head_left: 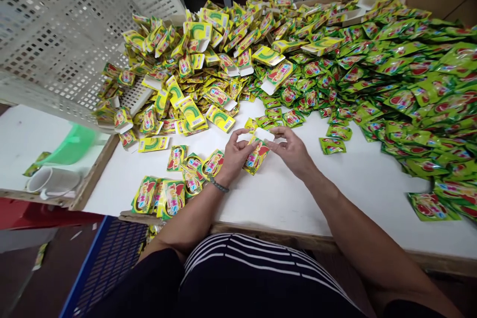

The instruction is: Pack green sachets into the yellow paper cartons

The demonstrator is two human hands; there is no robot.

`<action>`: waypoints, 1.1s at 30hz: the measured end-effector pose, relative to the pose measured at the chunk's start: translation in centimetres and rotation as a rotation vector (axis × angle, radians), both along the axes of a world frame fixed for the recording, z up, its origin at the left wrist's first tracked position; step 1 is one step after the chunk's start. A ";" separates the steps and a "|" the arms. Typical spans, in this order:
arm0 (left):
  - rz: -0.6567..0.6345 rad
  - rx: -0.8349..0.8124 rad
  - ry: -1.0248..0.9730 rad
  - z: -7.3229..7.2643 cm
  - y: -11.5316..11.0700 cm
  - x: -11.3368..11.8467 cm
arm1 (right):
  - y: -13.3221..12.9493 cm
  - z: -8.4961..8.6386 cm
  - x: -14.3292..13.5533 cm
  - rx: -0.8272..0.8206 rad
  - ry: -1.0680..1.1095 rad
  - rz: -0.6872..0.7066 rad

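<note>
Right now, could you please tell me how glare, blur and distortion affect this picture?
In the head view, wide-angle distortion stretches the white crate toward the corner; the green packets show small glossy highlights; the green plastic container looks soft-edged; left hand and right hand look fairly sharp.

Our left forearm point(196, 213) and right forearm point(348, 221) angle inward; our left hand point(236, 155) and right hand point(291, 151) sit close together, thumbs inward, fingers bent, perhaps lightly pinching.
</note>
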State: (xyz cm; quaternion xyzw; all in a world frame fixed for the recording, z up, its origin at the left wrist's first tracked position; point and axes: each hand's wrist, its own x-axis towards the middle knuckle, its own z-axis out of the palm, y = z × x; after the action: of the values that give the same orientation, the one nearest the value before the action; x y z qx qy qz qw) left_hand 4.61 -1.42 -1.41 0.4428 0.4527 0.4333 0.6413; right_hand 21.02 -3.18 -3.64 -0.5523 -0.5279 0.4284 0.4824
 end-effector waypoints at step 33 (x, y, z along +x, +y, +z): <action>-0.123 -0.013 0.043 0.3 -0.1 -0.7 | -0.2 0.8 1.6 -0.166 0.088 0.199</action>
State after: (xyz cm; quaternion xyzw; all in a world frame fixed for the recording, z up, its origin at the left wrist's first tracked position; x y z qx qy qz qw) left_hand 3.88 -1.52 -1.07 0.4748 0.4414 0.3804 0.6596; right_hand 22.61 -3.36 -2.85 -0.5161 -0.5211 0.5401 0.4129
